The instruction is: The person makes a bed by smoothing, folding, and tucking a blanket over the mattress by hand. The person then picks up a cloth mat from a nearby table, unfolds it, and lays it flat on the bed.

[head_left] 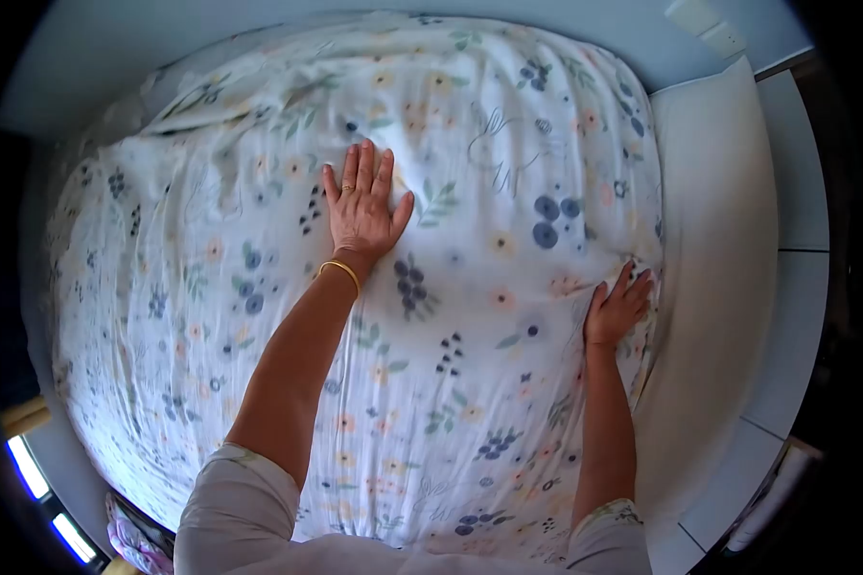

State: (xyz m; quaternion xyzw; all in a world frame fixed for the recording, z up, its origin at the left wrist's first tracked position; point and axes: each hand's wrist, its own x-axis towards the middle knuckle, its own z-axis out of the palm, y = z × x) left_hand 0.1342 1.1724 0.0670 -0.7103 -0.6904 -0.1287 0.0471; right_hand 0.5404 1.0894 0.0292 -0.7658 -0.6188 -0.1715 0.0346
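Observation:
A white sheet printed with flowers, leaves, blue berries and rabbit outlines covers the bed beneath me. My left hand lies palm down on the middle of the sheet, its fingers stretched out. A ring is on one finger and a gold bangle on that wrist. At the right border of the sheet rests my right hand, fingers apart and pointing up and right, close to the sheet's edge. Long creases run through the cloth, mostly on the left side.
A long white padded piece runs along the bed's right side, with pale floor tiles beyond it. A bluish wall borders the far side, with a white wall plate. Bundled pinkish cloth sits at lower left.

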